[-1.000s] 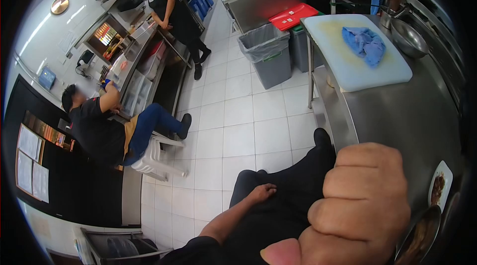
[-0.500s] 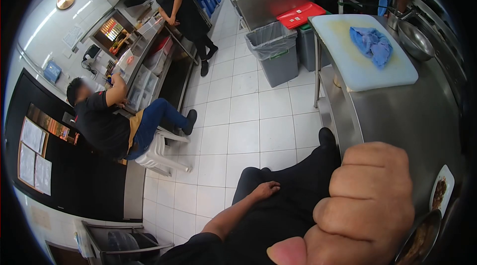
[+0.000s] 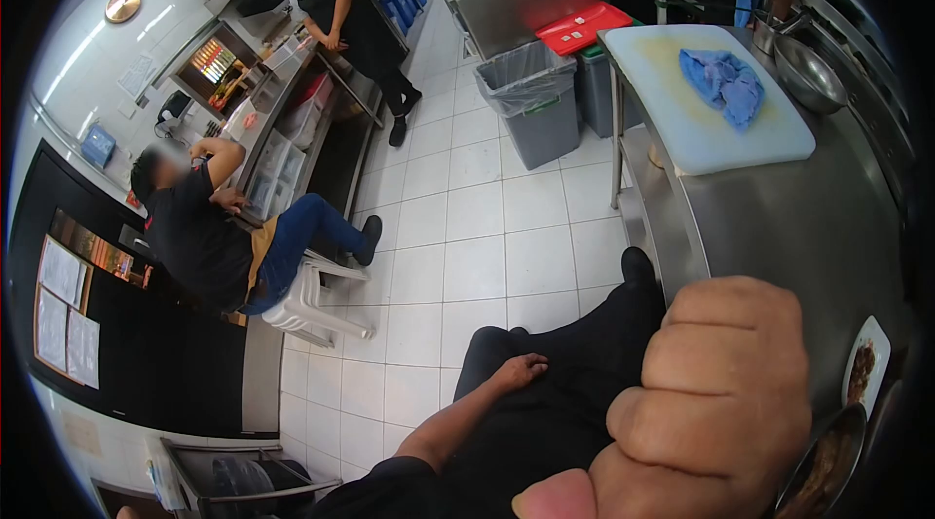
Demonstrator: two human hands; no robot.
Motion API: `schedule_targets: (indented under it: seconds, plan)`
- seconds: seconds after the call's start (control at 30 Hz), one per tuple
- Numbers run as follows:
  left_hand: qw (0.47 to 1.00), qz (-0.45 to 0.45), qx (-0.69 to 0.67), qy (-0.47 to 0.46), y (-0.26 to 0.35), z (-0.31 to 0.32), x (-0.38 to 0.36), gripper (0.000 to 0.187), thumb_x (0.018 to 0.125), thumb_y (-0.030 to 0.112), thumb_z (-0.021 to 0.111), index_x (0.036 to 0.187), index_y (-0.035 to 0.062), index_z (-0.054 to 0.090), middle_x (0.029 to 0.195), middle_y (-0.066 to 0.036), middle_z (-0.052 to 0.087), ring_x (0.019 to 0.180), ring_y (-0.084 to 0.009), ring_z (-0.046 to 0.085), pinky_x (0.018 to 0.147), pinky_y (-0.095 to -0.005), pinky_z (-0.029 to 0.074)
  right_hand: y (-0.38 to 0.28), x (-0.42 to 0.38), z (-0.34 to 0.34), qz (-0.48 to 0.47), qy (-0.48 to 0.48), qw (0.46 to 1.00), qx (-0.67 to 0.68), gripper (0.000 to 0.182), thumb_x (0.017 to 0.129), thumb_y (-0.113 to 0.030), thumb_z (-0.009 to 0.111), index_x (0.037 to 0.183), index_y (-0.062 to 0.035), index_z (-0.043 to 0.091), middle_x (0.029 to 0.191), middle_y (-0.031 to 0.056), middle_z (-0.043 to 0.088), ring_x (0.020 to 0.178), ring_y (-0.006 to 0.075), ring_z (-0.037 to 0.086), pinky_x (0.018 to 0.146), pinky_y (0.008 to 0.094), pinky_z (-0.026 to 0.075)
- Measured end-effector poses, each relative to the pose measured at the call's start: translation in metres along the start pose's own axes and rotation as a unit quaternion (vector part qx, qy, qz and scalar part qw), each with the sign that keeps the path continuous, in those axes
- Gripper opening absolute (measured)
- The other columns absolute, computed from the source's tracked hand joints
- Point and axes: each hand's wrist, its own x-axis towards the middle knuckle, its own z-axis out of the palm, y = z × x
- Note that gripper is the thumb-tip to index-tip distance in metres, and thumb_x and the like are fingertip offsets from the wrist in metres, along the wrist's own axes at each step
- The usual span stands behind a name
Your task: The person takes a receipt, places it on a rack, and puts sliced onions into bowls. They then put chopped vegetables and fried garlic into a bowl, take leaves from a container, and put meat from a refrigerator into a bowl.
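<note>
My left hand (image 3: 519,374) lies on my dark-trousered thigh (image 3: 575,363), its fingers loosely stretched out and holding nothing. Very close to the camera, my right hand (image 3: 711,383) is curled into a fist, with the thumb apart at the lower left. No object shows in that fist, though its palm side is hidden. Beside it runs a steel counter (image 3: 779,227). A white dish (image 3: 877,349) with brown food and a dark-rimmed bowl (image 3: 828,470) lie to its right. Farther off, a crumpled blue cloth (image 3: 723,86) sits on a white cutting board (image 3: 682,144).
A metal bowl (image 3: 811,76) stands behind the board. Grey bins (image 3: 536,120) and a red lid (image 3: 582,27) are beyond the counter. One person (image 3: 200,227) sits on white stacked stools (image 3: 307,305); another person (image 3: 355,27) stands by a work counter (image 3: 321,120).
The seated person's arm has bent up toward their head, and the other hand now shows lower down. The view has shifted slightly. My hands hold the same poses.
</note>
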Motion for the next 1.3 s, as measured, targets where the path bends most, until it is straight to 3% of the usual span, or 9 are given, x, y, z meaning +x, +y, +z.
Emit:
schedule_targets:
  seconds: [0.3, 0.6, 1.13, 1.3]
  plan:
    - [1.000, -0.002, 0.003, -0.003, 0.002, -0.001, -0.002, 0.040, 0.092, 0.037, 0.057, 0.120, 0.0088, 0.061, 0.110, -0.017, 0.066, 0.106, -0.0296, 0.063, 0.093, -0.0366, 0.048, -0.003, 0.001, 0.000, 0.010, -0.008, 1.000, -0.011, 0.029, 0.053, -0.016, 0.073, 0.052, -0.0074, 0.046, 0.046, -0.0015, 0.030, 0.037, 0.0108, 0.029, 0.036, 0.0258, 0.018]
    - [1.000, -0.003, 0.018, -0.011, 0.003, -0.003, -0.002, 0.039, 0.092, 0.037, 0.057, 0.120, 0.0093, 0.061, 0.112, -0.016, 0.066, 0.107, -0.0298, 0.062, 0.094, -0.0366, 0.047, 0.002, -0.002, -0.004, -0.030, -0.029, 0.999, -0.022, 0.018, 0.053, -0.013, 0.072, 0.056, -0.0082, 0.055, 0.046, -0.0020, 0.031, 0.038, 0.0104, 0.029, 0.037, 0.0259, 0.018]
    - [1.000, -0.016, 0.004, 0.000, 0.004, -0.002, -0.002, 0.040, 0.092, 0.037, 0.058, 0.120, 0.0088, 0.062, 0.110, -0.016, 0.067, 0.106, -0.0292, 0.063, 0.093, -0.0358, 0.048, -0.004, -0.003, 0.008, 0.019, 0.036, 0.998, -0.038, 0.015, 0.054, -0.020, 0.071, 0.057, -0.0102, 0.059, 0.047, -0.0024, 0.034, 0.038, 0.0100, 0.030, 0.037, 0.0255, 0.019]
    - [1.000, -0.018, 0.011, 0.003, 0.005, -0.002, -0.002, 0.039, 0.092, 0.037, 0.058, 0.119, 0.0089, 0.062, 0.110, -0.016, 0.067, 0.105, -0.0294, 0.063, 0.093, -0.0358, 0.048, 0.000, -0.003, 0.001, -0.010, -0.023, 0.999, -0.035, 0.014, 0.055, -0.021, 0.070, 0.058, -0.0107, 0.061, 0.047, -0.0027, 0.035, 0.039, 0.0096, 0.031, 0.037, 0.0256, 0.019]
